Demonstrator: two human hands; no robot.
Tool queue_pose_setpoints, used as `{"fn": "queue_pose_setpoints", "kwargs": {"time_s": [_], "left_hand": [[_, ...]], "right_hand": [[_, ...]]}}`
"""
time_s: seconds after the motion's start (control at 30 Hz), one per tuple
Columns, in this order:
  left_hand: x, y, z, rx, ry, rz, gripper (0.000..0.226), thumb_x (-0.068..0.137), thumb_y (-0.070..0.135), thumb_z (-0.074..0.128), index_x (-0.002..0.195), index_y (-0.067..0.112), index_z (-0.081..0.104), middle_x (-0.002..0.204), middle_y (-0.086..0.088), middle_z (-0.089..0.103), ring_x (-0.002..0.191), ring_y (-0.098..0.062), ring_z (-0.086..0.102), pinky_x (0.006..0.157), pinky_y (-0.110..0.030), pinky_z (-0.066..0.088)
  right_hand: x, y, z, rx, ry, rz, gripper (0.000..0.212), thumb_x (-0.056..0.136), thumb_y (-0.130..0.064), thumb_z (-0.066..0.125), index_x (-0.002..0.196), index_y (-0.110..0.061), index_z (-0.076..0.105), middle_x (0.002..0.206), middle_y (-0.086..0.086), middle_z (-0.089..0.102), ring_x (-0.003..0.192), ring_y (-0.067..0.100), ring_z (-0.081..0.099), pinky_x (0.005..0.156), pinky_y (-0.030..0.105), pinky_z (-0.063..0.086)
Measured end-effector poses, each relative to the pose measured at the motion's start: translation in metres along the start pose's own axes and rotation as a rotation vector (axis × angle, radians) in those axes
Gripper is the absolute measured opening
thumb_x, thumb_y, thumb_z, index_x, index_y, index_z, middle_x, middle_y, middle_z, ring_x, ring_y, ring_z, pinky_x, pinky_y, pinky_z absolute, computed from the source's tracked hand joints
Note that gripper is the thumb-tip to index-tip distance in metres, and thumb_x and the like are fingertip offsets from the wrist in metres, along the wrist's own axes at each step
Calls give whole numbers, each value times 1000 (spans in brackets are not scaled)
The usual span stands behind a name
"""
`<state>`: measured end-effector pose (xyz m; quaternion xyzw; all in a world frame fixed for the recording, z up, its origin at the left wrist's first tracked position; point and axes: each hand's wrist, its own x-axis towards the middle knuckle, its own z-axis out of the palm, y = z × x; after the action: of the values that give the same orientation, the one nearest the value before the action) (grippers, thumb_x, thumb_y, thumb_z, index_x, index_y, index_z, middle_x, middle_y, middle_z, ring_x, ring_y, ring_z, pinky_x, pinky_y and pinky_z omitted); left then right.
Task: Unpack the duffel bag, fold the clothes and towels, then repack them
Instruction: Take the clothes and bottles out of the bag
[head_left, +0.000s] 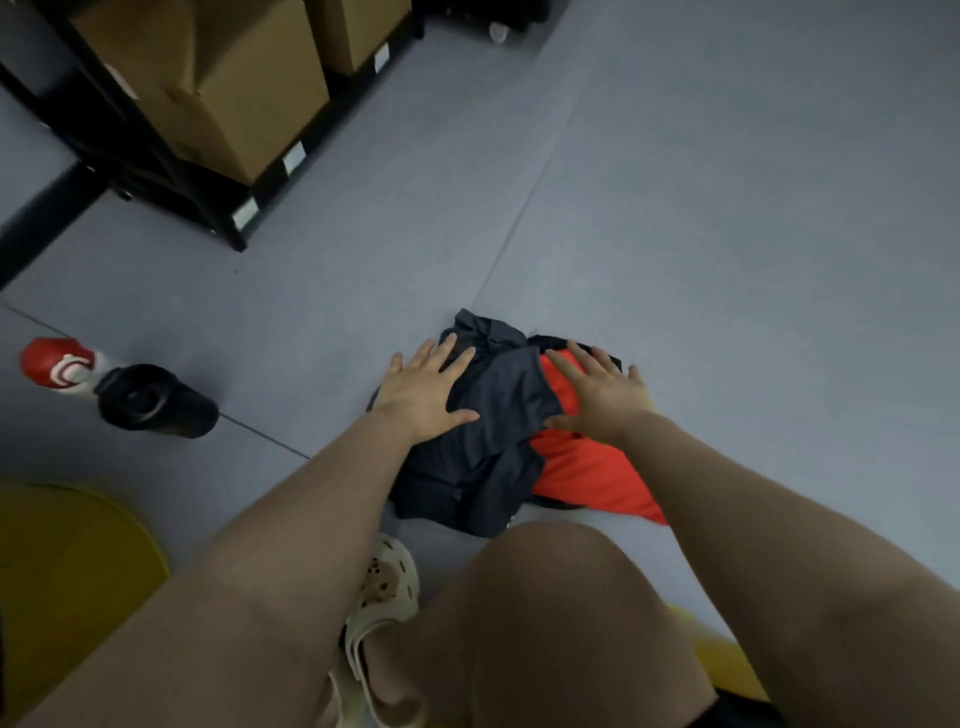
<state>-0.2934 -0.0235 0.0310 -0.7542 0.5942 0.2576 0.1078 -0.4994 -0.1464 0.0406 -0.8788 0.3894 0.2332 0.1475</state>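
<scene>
Right now both hands lie flat with fingers spread, gripping nothing: the left hand (423, 391) presses the crumpled dark navy garment (485, 431), the right hand (602, 391) the orange-red cloth (587, 470) beneath, on the grey floor (675, 234). Pressing over such bunched fabric may set crooked creases, or slide the heap.

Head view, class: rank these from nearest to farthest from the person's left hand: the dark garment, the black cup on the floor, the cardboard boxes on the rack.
1. Dark garment: directly under the left hand, which presses flat on it.
2. Black cup: on the floor, off to the left.
3. Cardboard boxes: on the rack, far upper left.
</scene>
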Motion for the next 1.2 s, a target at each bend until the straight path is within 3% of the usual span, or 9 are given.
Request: {"fn": "queue_pose_setpoints", "kwargs": {"time_s": [0.27,0.6,0.83,1.0,1.2], "left_hand": [[77,7,74,-66,-146,-5,102,80,70,52,148,35,-16,156,4,-24,145,-26,-14,113,-58,1],[141,9,137,-38,-298,6,122,67,71,65,139,43,-30,146,-1,-44,138,-41,-28,104,-73,6],[159,19,174,-59,-342,-17,130,65,64,72,138,42,-33,140,-3,-50,132,-44,-37,102,-76,9],[164,18,182,-107,-270,7,115,73,55,71,145,41,-18,149,-3,-39,135,-46,-31,103,-73,12],[164,19,181,-129,-151,-1,79,89,19,61,149,36,12,157,-1,-3,142,-42,-10,108,-63,26]], "right_hand": [[64,23,63,75,-100,37,98,78,-69,56,149,-42,-7,159,-9,-15,147,29,-8,111,65,14],[124,40,129,-135,-265,-31,124,65,-72,66,141,-45,-28,153,-2,-34,142,44,-17,104,74,12],[148,37,163,-145,-316,-42,120,71,-62,69,140,-47,-27,151,2,-37,140,48,-16,102,75,17],[153,35,170,-114,-304,-38,109,79,-53,68,144,-46,-20,155,3,-30,142,48,-4,103,68,27],[143,27,171,-27,-211,-17,85,87,-36,64,150,-40,6,158,4,7,137,45,22,100,52,42]]}}
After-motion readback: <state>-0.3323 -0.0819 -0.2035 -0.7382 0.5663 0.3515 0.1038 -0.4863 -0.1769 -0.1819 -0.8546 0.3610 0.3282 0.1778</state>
